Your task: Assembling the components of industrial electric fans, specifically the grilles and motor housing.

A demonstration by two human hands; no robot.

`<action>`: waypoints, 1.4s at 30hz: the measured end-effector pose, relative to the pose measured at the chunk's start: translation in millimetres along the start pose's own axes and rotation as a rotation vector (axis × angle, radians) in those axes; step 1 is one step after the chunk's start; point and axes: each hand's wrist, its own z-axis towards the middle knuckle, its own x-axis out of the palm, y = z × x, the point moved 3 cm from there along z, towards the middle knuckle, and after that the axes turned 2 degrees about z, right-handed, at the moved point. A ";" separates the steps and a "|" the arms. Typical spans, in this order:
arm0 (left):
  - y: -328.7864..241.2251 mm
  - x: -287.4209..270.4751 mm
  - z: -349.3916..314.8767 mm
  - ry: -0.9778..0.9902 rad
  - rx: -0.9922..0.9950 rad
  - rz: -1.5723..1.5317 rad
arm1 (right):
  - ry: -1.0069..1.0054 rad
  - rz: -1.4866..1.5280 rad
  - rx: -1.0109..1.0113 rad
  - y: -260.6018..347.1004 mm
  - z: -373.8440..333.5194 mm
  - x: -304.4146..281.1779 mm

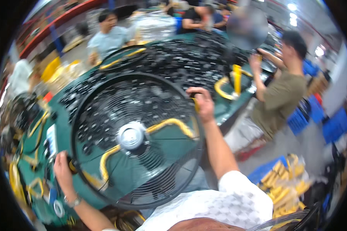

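A large round black wire fan guard (150, 194) is held up tilted in front of me, above the green table (92, 165). At its middle sits a silver round hub (131, 135). Through the wires shows a bent yellow tube bracket (105, 163) that reaches toward both sides of the rim. My left hand (63, 174) is closed at the guard's left edge, a watch on its wrist. My right hand (203, 103) is closed at the upper right edge, next to a dark piece and a yellow bracket end. The exact finger contact is blurred.
Many small black parts (173, 63) cover the table's far side. Another black ring with a yellow tube (123, 57) lies beyond. Yellow tube frames stand at right (237, 82) and left (36, 186). A co-worker (283, 88) stands at right; yellow parts (285, 184) fill a container below.
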 end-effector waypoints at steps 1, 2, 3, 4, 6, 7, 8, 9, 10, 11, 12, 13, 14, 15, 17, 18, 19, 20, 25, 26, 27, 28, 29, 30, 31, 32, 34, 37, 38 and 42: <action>9.6 -1.8 8.5 0.133 -0.053 0.148 | -0.029 0.095 0.063 -1.7 -1.3 -1.5; 17.4 6.7 10.8 0.073 0.044 0.058 | -0.025 0.103 0.120 -5.4 -0.7 -5.0; 29.9 9.4 14.8 0.102 0.068 0.033 | -0.057 0.163 0.125 -1.6 0.2 -4.2; 28.6 16.1 14.2 0.076 0.159 0.070 | -0.087 0.260 0.138 -9.9 -2.3 -9.4; 23.0 32.6 -1.7 -0.106 0.320 -0.003 | -0.106 0.336 0.152 -8.3 -4.4 -15.0; 29.6 43.6 -15.3 -0.271 0.381 -0.117 | -0.113 0.385 0.166 -7.2 -3.4 -14.1; 41.2 47.4 -13.7 -0.233 0.334 -0.276 | -0.114 0.381 0.174 -6.4 -4.1 -14.6; 49.9 46.4 -12.2 -0.220 0.346 -0.278 | -0.114 0.380 0.181 -6.4 -4.5 -14.9; 45.3 47.2 -14.9 -0.216 0.328 -0.212 | -0.127 0.376 0.201 -6.0 -5.1 -15.6; 41.8 47.2 -16.3 -0.214 0.310 -0.145 | -0.135 0.356 0.213 -4.3 -5.6 -17.0; 48.4 46.9 -14.2 -0.212 0.290 -0.219 | -0.131 0.351 0.225 -1.9 -6.7 -17.9; 46.6 38.8 -15.2 -0.210 0.294 -0.213 | -0.120 0.355 0.242 -4.0 -6.0 -15.2; 40.6 27.9 -15.3 -0.132 0.206 -0.146 | -0.124 0.361 0.241 -4.1 -5.4 -13.4; 34.9 16.8 -13.7 -0.056 0.116 -0.080 | -0.109 0.342 0.238 -5.0 -4.6 -10.5; 35.6 18.9 7.8 0.069 -0.022 -0.211 | -0.107 0.272 0.234 0.3 -8.5 -18.5; 30.5 18.6 15.7 0.120 -0.043 -0.114 | -0.114 0.293 0.227 0.4 -9.6 -19.8; 27.9 18.5 24.3 0.171 -0.062 -0.016 | -0.120 0.316 0.219 0.1 -9.2 -21.2; 35.5 11.3 31.1 0.322 -0.227 0.141 | -0.111 0.367 0.203 -3.7 -8.8 -16.7; 48.6 34.0 -7.6 -0.120 0.686 0.665 | -0.116 0.379 0.205 -3.6 -8.4 -13.8; 46.8 38.4 -13.6 -0.175 0.518 0.288 | -0.112 0.394 0.197 -5.0 -8.4 -13.7; 45.4 40.3 -16.6 -0.224 0.342 -0.085 | -0.108 0.410 0.188 -6.1 -8.4 -13.0; 43.5 42.3 -19.6 -0.245 0.276 -0.086 | -0.115 0.405 0.197 -5.8 -8.8 -14.3; 39.4 40.9 -20.9 -0.246 0.281 -0.080 | -0.117 0.411 0.195 -5.9 -8.6 -14.4; 36.6 39.0 -21.8 -0.246 0.232 -0.095 | -0.106 0.373 0.209 -7.1 -8.0 -13.4; 35.3 40.1 -17.7 -0.241 0.186 -0.120 | -0.099 0.325 0.216 -7.4 -7.0 -13.5; 32.6 37.5 -12.3 -0.238 0.193 -0.124 | -0.098 0.295 0.209 -7.1 -7.5 -14.0; 31.1 30.3 0.1 -0.021 0.019 -0.103 | -0.117 0.293 0.219 -7.2 -9.0 -17.4; 24.1 6.2 19.6 0.147 -0.063 0.000 | -0.108 0.376 0.218 -7.8 -8.1 -13.6; 31.2 8.7 30.7 0.309 -0.170 0.195 | -0.109 0.387 0.214 -8.0 -8.7 -14.6; 39.1 20.1 5.2 -0.049 0.554 0.448 | -0.091 0.397 0.183 -14.0 -9.1 -16.3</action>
